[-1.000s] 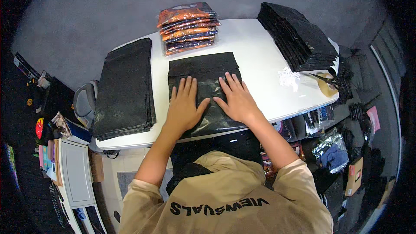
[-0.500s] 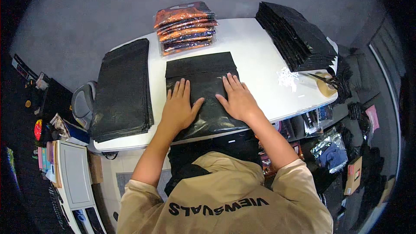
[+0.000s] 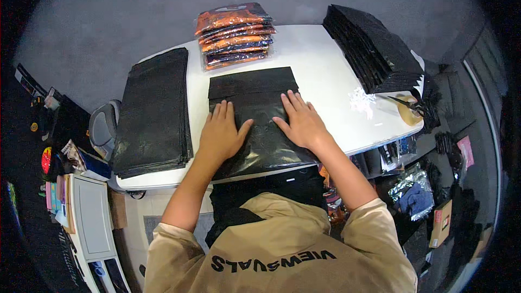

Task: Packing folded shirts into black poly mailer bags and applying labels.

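Now left hand (image 3: 221,134), right hand (image 3: 303,123) farther apart on black bag (image 3: 258,144).

The white table (image 3: 317,78) bears a black bag (image 3: 255,114), two black stacks (image 3: 152,114) (image 3: 377,49) and piled plastic-wrapped packets (image 3: 236,38).

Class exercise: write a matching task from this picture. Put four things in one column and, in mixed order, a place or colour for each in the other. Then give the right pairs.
Things
1. bag
2. packs
3. scissors
4. chair

Places and colours
A. beside the tape, towards the right end of the table
B. grey, beyond the table's left edge
C. black, flat under the left hand and right hand
D. orange and dark, stacked near the table's far edge

Pairs: 1-C, 2-D, 3-A, 4-B
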A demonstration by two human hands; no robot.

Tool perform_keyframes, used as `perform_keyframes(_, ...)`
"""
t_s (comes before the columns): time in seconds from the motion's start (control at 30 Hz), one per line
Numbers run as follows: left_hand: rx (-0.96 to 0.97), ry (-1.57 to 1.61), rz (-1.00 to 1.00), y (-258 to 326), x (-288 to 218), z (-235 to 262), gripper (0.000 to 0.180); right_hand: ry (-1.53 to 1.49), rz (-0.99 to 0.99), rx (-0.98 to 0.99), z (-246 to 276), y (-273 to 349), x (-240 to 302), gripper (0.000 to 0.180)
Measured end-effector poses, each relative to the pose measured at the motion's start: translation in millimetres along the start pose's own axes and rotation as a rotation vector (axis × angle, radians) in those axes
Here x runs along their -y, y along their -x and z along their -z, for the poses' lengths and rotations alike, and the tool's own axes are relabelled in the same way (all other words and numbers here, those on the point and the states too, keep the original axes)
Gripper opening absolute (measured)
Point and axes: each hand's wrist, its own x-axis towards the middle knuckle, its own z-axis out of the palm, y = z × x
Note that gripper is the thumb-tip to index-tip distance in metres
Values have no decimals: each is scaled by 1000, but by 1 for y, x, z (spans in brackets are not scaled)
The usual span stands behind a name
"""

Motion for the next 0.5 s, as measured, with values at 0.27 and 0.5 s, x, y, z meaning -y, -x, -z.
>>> perform_keyframes(0.27, -77, -6, 106, -40, 25, 40, 51, -59, 21, -152, 24, -14, -21, 68)
perform_keyframes(0.5, -151, 246, -369, -131, 33, -19, 36, -198, 233, -276, -2, -112, -4, 54)
